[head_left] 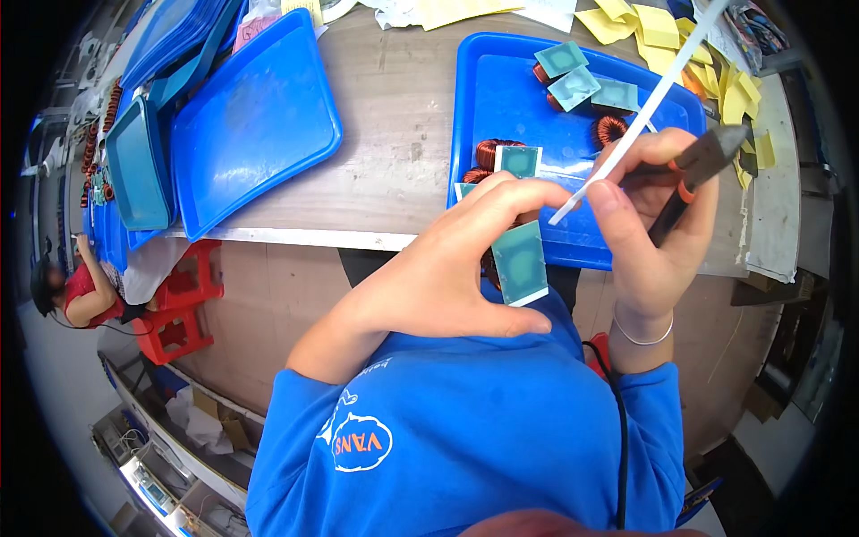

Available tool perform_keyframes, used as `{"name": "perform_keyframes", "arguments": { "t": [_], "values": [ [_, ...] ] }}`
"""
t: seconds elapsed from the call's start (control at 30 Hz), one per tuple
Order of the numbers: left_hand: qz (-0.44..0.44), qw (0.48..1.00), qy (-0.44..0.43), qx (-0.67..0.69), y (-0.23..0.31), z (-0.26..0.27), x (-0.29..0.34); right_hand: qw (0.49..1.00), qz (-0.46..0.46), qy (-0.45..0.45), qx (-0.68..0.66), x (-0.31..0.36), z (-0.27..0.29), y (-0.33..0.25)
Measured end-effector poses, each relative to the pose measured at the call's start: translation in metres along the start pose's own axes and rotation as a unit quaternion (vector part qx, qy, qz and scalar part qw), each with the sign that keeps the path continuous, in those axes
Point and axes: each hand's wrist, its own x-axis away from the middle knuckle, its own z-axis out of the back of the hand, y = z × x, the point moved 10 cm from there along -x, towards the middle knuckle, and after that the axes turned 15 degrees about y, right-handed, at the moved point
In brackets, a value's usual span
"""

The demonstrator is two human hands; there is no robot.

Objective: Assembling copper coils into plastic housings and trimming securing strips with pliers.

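My left hand (447,255) is curled around a copper-wound coil with a green square plate (519,262) on it; most of the winding is hidden behind the fingers. Its index fingertip reaches the lower end of a long white strip (640,121). Thumb and index finger of my right hand (649,237) pinch that strip, which slants up to the right. Also in the right hand's grip is a black-and-orange hand tool (687,183), its exact kind unclear. Below both hands lies a blue tray (573,98) with several copper coils (610,131), many bearing green plates (574,88).
Another blue tray (259,125) lies to the left, beside a smaller teal tray (139,170) and stacked blue trays (174,45). Yellow paper pieces (658,27) crowd the far right. Red stools (183,304) stand at left, near a seated person (89,291).
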Motion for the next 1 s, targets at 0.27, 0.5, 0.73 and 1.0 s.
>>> {"name": "perform_keyframes", "arguments": {
  "t": [0.27,0.5,0.73,1.0],
  "values": [
    [0.134,0.975,0.110,0.139,-0.020,0.013,0.007,0.992,-0.018,0.072,-0.101,-0.007,0.024,-0.002],
    [-0.097,0.987,0.073,-0.109,0.016,0.025,-0.005,0.983,-0.065,0.022,-0.168,0.001,0.010,0.009],
    [0.063,0.975,0.168,0.134,-0.012,0.041,0.003,0.983,-0.075,-0.001,-0.167,0.006,0.000,0.010],
    [0.065,0.961,0.151,0.224,-0.012,0.035,0.001,0.982,-0.123,0.046,-0.138,0.006,0.001,0.021]
  ]
}}
